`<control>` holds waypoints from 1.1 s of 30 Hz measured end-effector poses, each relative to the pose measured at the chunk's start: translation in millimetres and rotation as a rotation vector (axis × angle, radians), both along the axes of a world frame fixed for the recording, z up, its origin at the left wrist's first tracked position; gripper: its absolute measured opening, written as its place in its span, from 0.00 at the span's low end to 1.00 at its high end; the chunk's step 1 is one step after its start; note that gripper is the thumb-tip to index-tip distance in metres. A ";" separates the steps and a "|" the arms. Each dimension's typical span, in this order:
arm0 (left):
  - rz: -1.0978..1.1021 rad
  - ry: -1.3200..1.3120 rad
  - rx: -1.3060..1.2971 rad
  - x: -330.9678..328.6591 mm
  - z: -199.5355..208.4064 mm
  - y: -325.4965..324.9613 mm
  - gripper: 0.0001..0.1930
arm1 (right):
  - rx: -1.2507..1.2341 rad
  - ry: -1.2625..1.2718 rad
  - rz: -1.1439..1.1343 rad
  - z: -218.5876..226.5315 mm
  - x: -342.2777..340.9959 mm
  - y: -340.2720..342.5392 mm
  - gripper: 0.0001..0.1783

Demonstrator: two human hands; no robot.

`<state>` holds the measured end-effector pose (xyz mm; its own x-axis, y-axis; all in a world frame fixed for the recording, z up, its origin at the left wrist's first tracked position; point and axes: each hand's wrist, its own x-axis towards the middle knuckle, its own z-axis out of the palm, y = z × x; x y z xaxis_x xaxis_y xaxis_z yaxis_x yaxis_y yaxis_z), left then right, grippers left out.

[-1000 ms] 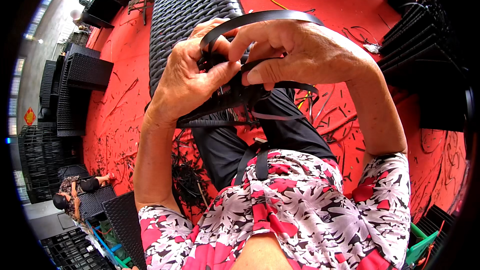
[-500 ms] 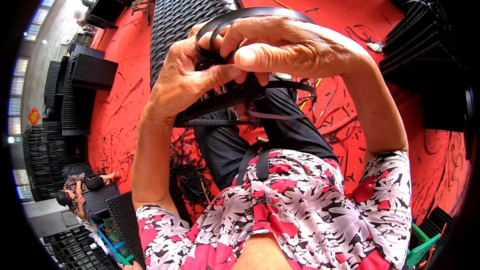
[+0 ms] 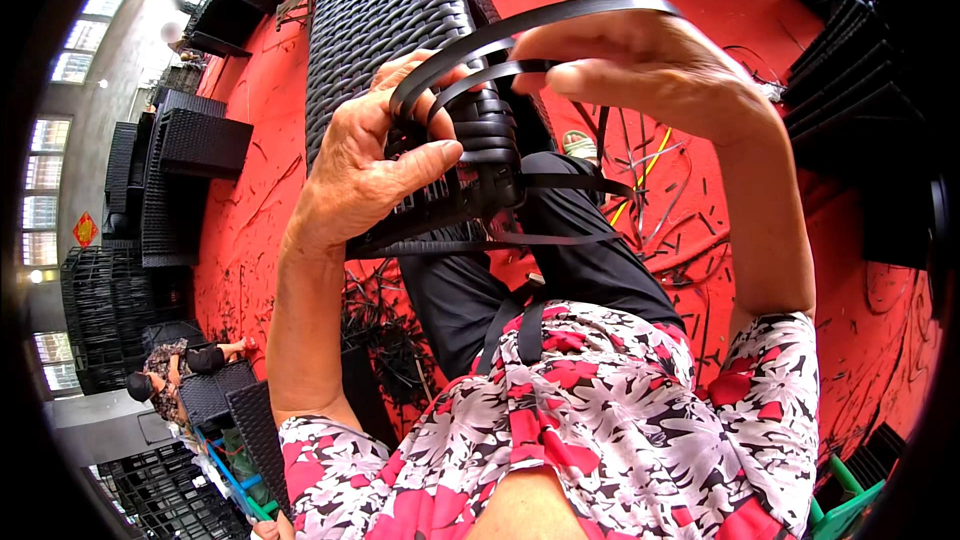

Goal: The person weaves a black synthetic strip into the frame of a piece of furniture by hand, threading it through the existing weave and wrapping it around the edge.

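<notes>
A long black woven furniture piece [image 3: 385,10], of plastic wicker, extends away from me with its near end above my lap. My left hand [image 3: 365,155] is curled at that end, fingers bent around a flat black weaving strip [image 3: 500,32] and thumb stretched across the weave. The strip rises in two arched loops toward my right hand [image 3: 635,60]. There, to the right of the piece, the thumb and fingers pinch the inner loop, and the outer loop passes over the back of the hand. Where the strip enters the weave is hidden by my left fingers.
Loose black strips [image 3: 575,183] hang beside my knees. Strip scraps litter the red floor [image 3: 690,230], with a heap [image 3: 395,340] at lower left. Dark woven furniture [image 3: 205,143] stands left, stacked dark pieces [image 3: 850,90] right. Another person [image 3: 165,380] sits far left.
My right hand has moved away from my left, up and to the right, drawing the strip's loops wider. My left hand has stayed at the woven end.
</notes>
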<state>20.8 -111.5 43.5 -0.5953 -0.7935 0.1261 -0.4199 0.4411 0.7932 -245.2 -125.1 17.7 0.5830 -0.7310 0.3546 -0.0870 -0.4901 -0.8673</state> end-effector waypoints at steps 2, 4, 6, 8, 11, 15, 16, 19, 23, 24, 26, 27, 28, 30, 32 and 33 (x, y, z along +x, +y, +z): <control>-0.024 0.008 -0.015 4.3 -0.3 0.0 0.05 | 0.010 -0.095 -0.114 -7.0 -11.7 8.3 0.18; -0.058 0.020 -0.060 4.3 -0.9 -2.0 0.05 | 0.028 -0.267 -0.324 -13.6 -20.9 24.3 0.19; -0.083 0.031 -0.131 5.0 -3.0 -4.6 0.06 | -0.038 -0.306 -0.367 -2.3 -28.8 35.6 0.19; -0.083 0.049 -0.135 3.3 -0.6 -2.3 0.06 | 0.143 -0.373 -0.266 -7.1 -38.5 51.7 0.16; -0.072 0.060 -0.099 2.1 0.1 -0.8 0.06 | 0.269 -0.124 -0.079 -22.0 -36.7 70.5 0.13; -0.078 0.022 -0.102 1.4 0.2 -1.7 0.06 | 0.156 0.203 -0.114 -49.8 -9.8 86.6 0.17; -0.075 0.033 -0.093 0.9 0.3 -1.5 0.06 | 0.191 0.162 -0.128 -59.4 -2.1 86.0 0.19; -0.071 0.049 -0.088 1.6 0.9 -1.3 0.06 | 0.284 0.089 -0.019 -58.8 16.0 75.1 0.29; -0.043 0.049 -0.049 -0.3 3.1 0.0 0.05 | 0.590 -0.446 0.045 -81.5 41.9 89.2 0.39; -0.023 0.058 -0.023 -0.9 4.7 2.0 0.05 | 0.710 -0.646 0.105 -79.9 48.3 92.1 0.41; -0.057 0.029 -0.096 -1.3 4.7 -0.3 0.05 | 0.671 -0.844 0.075 -81.2 52.3 93.5 0.41; -0.054 0.036 -0.098 -1.8 4.0 0.1 0.05 | 0.659 -0.899 0.031 -78.1 52.5 97.4 0.40; -0.053 0.043 -0.101 -1.6 3.2 -0.1 0.05 | 0.645 -0.954 -0.015 -75.2 52.3 99.5 0.38; -0.077 0.065 -0.120 1.6 -2.1 -4.1 0.06 | 0.473 -0.854 -0.070 -66.3 43.1 98.5 0.29; -0.093 0.103 -0.132 3.6 -5.0 -4.8 0.07 | 0.444 -0.810 -0.080 -52.7 36.0 98.0 0.26; -0.076 0.094 -0.108 1.5 -1.9 -2.9 0.07 | 0.403 -0.741 -0.111 -44.4 31.5 98.2 0.24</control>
<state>22.3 -114.4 41.6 -0.6345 -0.7255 0.2666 -0.3080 0.5537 0.7736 -213.8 -26.9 -26.7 0.2203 -0.9225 0.3168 0.5426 -0.1540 -0.8257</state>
